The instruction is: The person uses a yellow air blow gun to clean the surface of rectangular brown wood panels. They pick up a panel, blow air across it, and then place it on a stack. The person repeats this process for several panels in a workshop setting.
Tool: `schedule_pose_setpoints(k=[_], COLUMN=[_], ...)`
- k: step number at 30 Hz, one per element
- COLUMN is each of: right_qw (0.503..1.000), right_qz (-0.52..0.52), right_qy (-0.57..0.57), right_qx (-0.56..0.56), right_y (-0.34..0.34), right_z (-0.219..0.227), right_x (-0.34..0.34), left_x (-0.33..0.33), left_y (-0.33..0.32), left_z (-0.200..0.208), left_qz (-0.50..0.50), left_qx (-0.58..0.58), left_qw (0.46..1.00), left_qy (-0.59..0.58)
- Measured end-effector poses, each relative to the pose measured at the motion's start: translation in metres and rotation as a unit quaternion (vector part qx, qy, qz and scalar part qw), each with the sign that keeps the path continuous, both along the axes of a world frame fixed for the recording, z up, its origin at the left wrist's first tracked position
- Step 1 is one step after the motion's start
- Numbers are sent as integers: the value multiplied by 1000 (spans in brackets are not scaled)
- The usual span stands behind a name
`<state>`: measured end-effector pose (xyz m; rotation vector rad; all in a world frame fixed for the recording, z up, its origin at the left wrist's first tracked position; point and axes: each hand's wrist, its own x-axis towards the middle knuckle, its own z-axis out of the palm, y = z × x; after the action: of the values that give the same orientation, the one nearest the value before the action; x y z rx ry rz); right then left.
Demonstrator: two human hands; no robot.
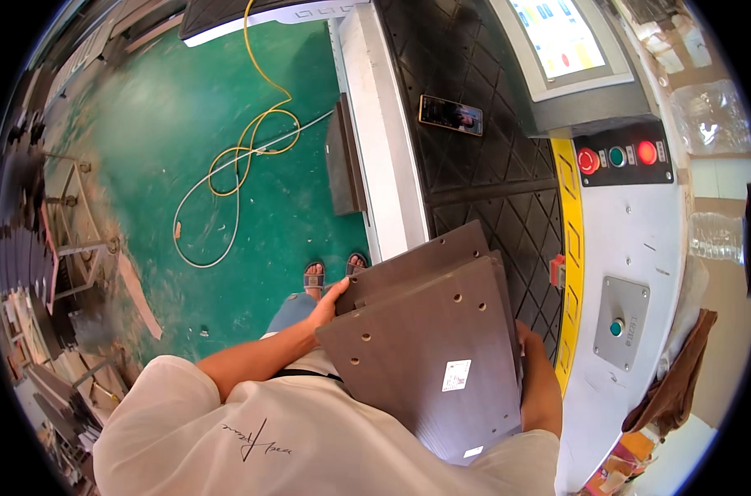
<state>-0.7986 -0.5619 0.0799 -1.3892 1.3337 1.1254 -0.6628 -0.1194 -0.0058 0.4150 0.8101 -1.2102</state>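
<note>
Against my front I carry a stack of dark brown wood-grain panels (417,339), tilted, with round drilled holes near their edges and white labels on the top one. My left hand (330,304) grips the stack at its left edge, thumb on top. Around the right edge curls my right hand (533,343), its fingertips mostly hidden behind the boards. The panels are fanned a little, the lower ones reaching farther out, over the edge of a black padded machine bed (520,240).
A phone (450,115) lies on the bed. To the right stand a control screen (557,37), a red emergency button (588,160) and a yellow strip (571,248). A yellow hose (251,50) loops over the green floor (144,223). A board (342,165) leans against the machine's side.
</note>
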Motion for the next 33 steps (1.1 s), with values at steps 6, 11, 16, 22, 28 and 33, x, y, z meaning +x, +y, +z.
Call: schedule_pose_setpoints(k=[6,11,16,22,28,33], right_qw=[1000,1000,999,999,998,996], right_qz=[17,5,0,-7,-5,21], right_qy=[-2,-4,-20,-45,-65,-88], right_qx=[15,28,34,28,19,14], right_y=[7,17,23,26,36,44], right_z=[-6,-10,-12,-13,-14,-14], right_x=[-2,-15,-21,-32,-46,-44], left_x=[-7,-5,-3,-2,-8,-21], left_y=[-4,-3,1,-2,1,5], left_z=[-6,-3,-11,-13,-21,-27], left_qz=[14,11,-6,-5,5,47], left_qx=[-28,-6,-26,-41,-32,-29], left_qw=[999,1000,1000,999,999,997], left_qy=[6,-5,-17,30,44,49])
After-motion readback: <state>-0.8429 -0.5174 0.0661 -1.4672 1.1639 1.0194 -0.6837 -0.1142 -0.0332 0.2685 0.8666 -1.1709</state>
